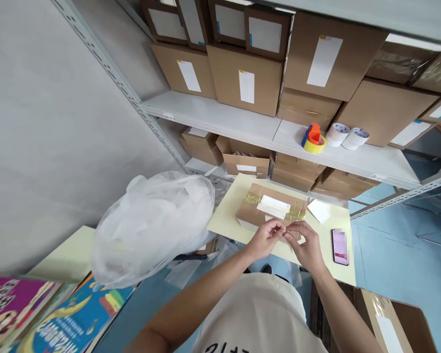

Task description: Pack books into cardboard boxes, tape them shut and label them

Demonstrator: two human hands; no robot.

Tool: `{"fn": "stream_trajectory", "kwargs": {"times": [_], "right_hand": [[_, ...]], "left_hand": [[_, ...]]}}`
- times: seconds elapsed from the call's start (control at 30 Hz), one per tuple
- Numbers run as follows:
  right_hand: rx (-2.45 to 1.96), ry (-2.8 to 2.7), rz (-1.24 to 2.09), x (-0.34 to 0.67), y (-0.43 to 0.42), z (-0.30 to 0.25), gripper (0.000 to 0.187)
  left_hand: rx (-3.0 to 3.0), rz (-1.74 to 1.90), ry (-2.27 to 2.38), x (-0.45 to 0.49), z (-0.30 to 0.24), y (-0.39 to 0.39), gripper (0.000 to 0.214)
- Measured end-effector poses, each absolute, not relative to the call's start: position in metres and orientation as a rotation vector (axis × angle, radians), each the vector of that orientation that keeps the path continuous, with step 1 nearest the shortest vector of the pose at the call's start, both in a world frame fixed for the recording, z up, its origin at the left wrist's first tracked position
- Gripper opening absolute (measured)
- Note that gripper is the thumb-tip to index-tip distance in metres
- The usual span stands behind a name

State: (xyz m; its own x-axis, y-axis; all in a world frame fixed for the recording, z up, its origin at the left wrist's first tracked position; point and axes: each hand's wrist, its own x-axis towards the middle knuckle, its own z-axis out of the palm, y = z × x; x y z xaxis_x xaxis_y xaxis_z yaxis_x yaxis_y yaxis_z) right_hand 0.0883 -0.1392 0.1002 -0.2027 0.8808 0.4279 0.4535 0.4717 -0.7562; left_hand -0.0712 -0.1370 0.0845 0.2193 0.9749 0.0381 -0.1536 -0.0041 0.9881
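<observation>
A flat cardboard package [253, 208] lies on a small pale yellow table [226, 223], sealed with clear tape and bearing a white label [274, 206]. My left hand [266, 238] and my right hand [305, 242] meet at the package's near edge. Their fingertips are pinched together on something small that I cannot make out. A white slip of paper [319, 211] lies just right of the package. A phone [340, 246] with a pink screen rests on the table to the right of my right hand.
A big translucent plastic bag [150, 228] bulges to the left of the table. Metal shelves [220, 115] behind hold several labelled cardboard boxes, a tape dispenser [313, 138] and two tape rolls [347, 136]. Colourful books [40, 314] lie at lower left, an open box [393, 318] at lower right.
</observation>
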Motion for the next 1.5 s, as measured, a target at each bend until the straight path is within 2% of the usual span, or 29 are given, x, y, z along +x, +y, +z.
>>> {"fn": "stream_trajectory", "kwargs": {"times": [0.13, 0.23, 0.43, 0.57, 0.8, 0.9, 1.2, 1.33, 1.5], "right_hand": [[-1.094, -1.802, 0.754, 0.095, -0.136, 0.095, 0.018], [-1.065, -1.810, 0.748, 0.097, -0.135, 0.092, 0.015], [-0.983, -1.907, 0.427, 0.096, -0.128, 0.086, 0.023], [-0.974, -1.984, 0.161, 0.090, -0.118, 0.082, 0.026], [-1.055, -2.050, 0.114, 0.068, -0.098, 0.079, 0.030], [-1.080, -2.030, 0.200, 0.057, -0.090, 0.081, 0.027], [-1.169, -1.734, 0.821, 0.021, -0.063, 0.089, 0.013], [-1.256, -1.514, 1.026, 0.006, -0.052, 0.084, 0.018], [-1.414, -1.172, 1.045, -0.008, -0.038, 0.077, 0.032]], "left_hand": [[1.317, 1.169, 1.068, -0.060, 0.084, -0.143, 0.032], [1.287, 1.205, 1.140, -0.053, 0.088, -0.145, 0.032], [0.908, 1.289, 1.030, -0.048, 0.089, -0.143, 0.042], [0.831, 1.275, 1.063, -0.054, 0.090, -0.134, 0.040], [0.834, 1.262, 1.063, -0.075, 0.088, -0.110, 0.037], [0.864, 1.232, 1.020, -0.089, 0.085, -0.098, 0.038], [1.244, 1.120, 0.973, -0.138, 0.089, -0.063, 0.035], [1.400, 1.082, 0.969, -0.156, 0.086, -0.048, 0.032], [1.154, 1.031, 0.963, -0.189, 0.071, -0.019, 0.032]]}}
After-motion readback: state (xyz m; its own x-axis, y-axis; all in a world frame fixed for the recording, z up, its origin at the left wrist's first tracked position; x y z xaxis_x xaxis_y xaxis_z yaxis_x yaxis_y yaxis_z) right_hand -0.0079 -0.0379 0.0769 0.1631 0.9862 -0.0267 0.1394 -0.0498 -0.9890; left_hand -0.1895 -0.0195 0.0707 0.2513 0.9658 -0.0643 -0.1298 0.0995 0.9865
